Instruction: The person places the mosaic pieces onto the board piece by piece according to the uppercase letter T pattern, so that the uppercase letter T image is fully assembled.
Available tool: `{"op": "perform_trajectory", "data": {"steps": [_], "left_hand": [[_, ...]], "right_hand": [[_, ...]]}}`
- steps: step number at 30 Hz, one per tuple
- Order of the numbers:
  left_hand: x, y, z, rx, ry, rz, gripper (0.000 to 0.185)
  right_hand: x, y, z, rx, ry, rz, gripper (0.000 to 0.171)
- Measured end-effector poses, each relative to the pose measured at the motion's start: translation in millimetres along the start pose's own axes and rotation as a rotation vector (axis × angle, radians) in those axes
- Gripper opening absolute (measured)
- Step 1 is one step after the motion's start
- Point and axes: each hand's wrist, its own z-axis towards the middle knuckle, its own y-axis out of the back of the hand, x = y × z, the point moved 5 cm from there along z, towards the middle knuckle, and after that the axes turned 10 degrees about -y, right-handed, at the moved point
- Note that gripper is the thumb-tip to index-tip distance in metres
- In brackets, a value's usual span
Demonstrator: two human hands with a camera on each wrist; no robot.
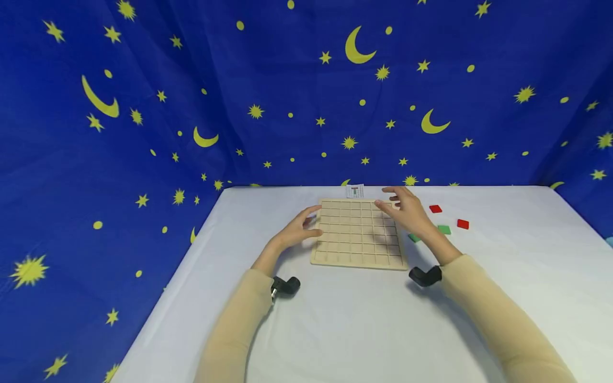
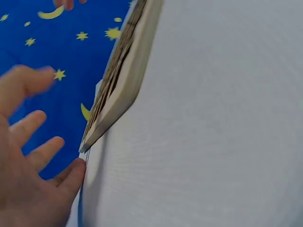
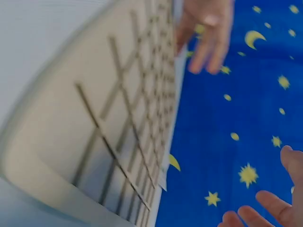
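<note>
A pale wooden board [image 1: 359, 234] cut into a grid of square cells lies flat on the white table [image 1: 335, 330]. My left hand [image 1: 300, 227] hovers at the board's left edge with relaxed, spread fingers and holds nothing. In the left wrist view the left hand [image 2: 28, 165] is a little apart from the board's rim [image 2: 124, 80]. My right hand [image 1: 404, 210] is spread over the board's far right corner and is empty. In the right wrist view its fingertips [image 3: 270, 208] show at the lower right beside the grid [image 3: 118, 118].
Two red tiles [image 1: 435, 209] [image 1: 462, 224] and two green tiles [image 1: 444, 229] [image 1: 414, 238] lie right of the board. A small card with a T figure [image 1: 355, 191] lies beyond the board's far edge. A blue star-and-moon cloth [image 1: 143, 106] hangs behind and beside the table.
</note>
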Motion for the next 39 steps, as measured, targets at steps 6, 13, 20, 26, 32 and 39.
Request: {"op": "perform_trajectory", "data": {"steps": [6, 13, 20, 26, 32, 39], "left_hand": [[9.4, -3.3, -3.3, -0.048, -0.031, -0.02, 0.076], [8.3, -7.3, 0.1, -0.022, -0.079, 0.116, 0.076], [6.2, -11.2, -2.6, 0.005, -0.049, 0.162, 0.071], [5.1, -8.6, -5.3, -0.017, -0.017, 0.174, 0.068], [8.8, -7.8, -3.3, -0.021, -0.018, 0.171, 0.069], [8.0, -8.7, -3.5, -0.015, -0.041, 0.147, 0.068]], "right_hand": [[-6.2, 26.3, 2.2, -0.02, -0.036, 0.081, 0.058], [-18.1, 59.5, 1.0, -0.068, -0.074, 0.089, 0.06], [-135.0, 75.6, 22.2, -0.191, -0.168, 0.063, 0.06], [-211.1, 90.9, 19.6, -0.226, -0.263, 0.057, 0.056], [-171.2, 105.0, -26.7, -0.197, -0.38, 0.046, 0.065], [-172.3, 98.5, -50.9, -0.211, -0.394, 0.047, 0.058]]}}
